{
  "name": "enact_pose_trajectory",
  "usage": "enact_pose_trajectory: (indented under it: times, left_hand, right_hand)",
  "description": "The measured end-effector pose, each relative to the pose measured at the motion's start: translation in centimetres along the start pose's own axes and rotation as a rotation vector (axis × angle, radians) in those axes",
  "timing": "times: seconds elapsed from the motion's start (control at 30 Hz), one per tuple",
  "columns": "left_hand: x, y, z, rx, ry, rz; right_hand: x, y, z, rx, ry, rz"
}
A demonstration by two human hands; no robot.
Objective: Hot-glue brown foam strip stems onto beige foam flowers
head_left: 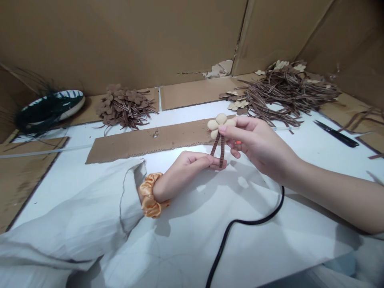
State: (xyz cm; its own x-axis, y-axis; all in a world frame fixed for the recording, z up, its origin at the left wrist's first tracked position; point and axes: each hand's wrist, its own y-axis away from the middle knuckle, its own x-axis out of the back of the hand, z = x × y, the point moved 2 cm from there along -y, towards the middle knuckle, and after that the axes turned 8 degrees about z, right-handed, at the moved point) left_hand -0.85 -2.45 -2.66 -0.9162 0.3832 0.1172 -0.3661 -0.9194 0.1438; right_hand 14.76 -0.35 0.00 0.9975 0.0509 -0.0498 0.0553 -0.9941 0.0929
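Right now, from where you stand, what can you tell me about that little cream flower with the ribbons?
The little cream flower has rounded, padded-looking petals, perhaps felt or fabric; the right hand hides part of it, so its petal count is unclear. Two narrow brown striped ribbon strips hang from it, splaying slightly apart. The right hand pinches it in the air, in front of a cardboard strip. The curled fingers of the left hand reach the ribbons' lower ends.

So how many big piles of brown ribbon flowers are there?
2. One pile sits at the back, left of the middle. The other pile sits at the back on the right. More could be hidden out of view.
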Motion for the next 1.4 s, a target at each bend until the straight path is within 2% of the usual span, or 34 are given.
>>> enact_pose_trajectory:
  times: [0.43,0.63,0.77,0.87,1.07,1.23,1.3,1.4]
  left_hand:
    - [-0.3,0.1,0.3,0.025,-0.076,-0.016]
    - [-0.4,0.5,0.3,0.020,-0.118,-0.016]
    - [-0.3,0.5,-0.1,-0.001,-0.141,0.006]
    - [0.2,0.2,-0.4,-0.071,-0.164,0.095]
    - [1.5,0.1,-0.3,-0.279,-0.179,0.425]
    - [1.6,0.5,0.0,-0.304,-0.231,0.476]
    - [1.6,0.5,0.0,-0.298,-0.253,0.497]
    - [1.8,0.3,-0.3,-0.315,-0.165,0.527]
  right_hand:
    - [-0.2,0.5,-0.2,0.061,0.072,0.101]
    - [-0.2,0.4,0.0,0.075,0.089,0.078]
    - [-0.2,0.0,0.3,0.067,0.056,-0.010]
    - [-0.3,-0.2,0.3,0.077,0.041,-0.066]
    - [-0.8,0.4,0.2,-0.014,0.158,-0.185]
    - [-1.2,0.7,0.6,-0.020,0.232,-0.316]
    - [-1.1,0.6,0.8,-0.053,0.228,-0.296]
    - [-1.0,0.2,1.1,-0.113,0.160,-0.208]
